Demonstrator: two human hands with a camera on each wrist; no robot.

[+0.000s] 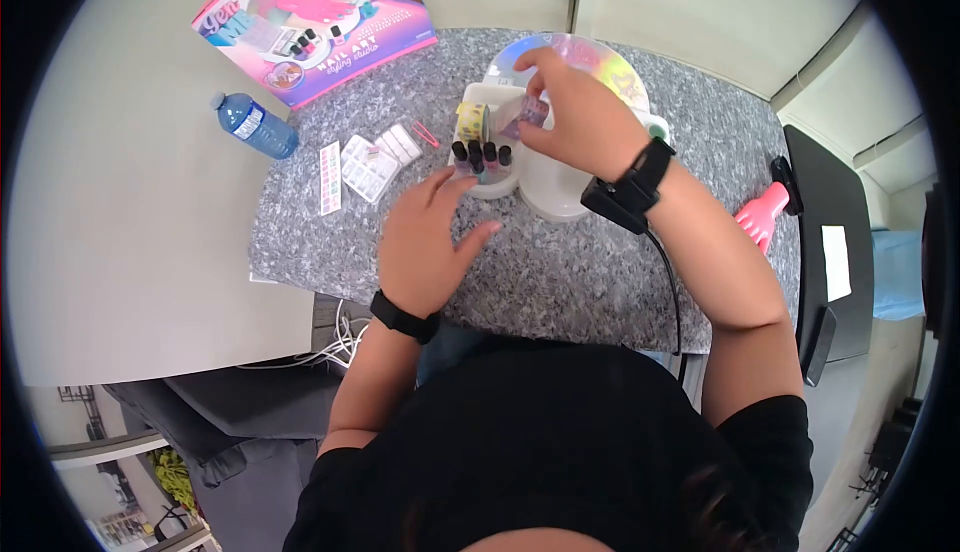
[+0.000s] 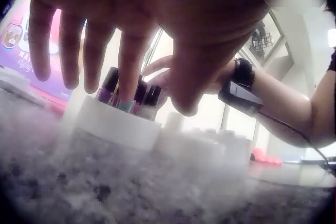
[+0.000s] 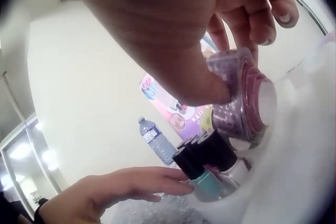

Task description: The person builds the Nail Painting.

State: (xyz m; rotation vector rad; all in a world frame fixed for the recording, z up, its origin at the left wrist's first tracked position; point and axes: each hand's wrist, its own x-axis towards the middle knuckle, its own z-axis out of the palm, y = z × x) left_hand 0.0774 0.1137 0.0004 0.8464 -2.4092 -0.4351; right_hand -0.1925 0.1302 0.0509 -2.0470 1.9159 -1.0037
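My right hand (image 1: 592,120) pinches a roll of purple patterned tape (image 3: 230,119) between thumb and fingers, above the white tray (image 1: 490,192). The roll's pale core faces the camera in the right wrist view. Several black-capped nail polish bottles (image 1: 476,156) stand in the tray's near end, one of them turquoise (image 3: 207,183). Behind them sits a yellow patterned roll (image 1: 471,122). My left hand (image 1: 420,242) is spread with nothing in its grasp, its fingers right by the bottles and the tray's near edge.
A round white base (image 1: 550,202) with a rainbow-coloured panel (image 1: 615,67) adjoins the tray. To the left lie white compartment trays (image 1: 368,169), a sticker sheet (image 1: 330,178) and a pink clip (image 1: 425,134). A water bottle (image 1: 255,126), a nail art box (image 1: 330,32) and a pink model hand (image 1: 763,214) stand farther out.
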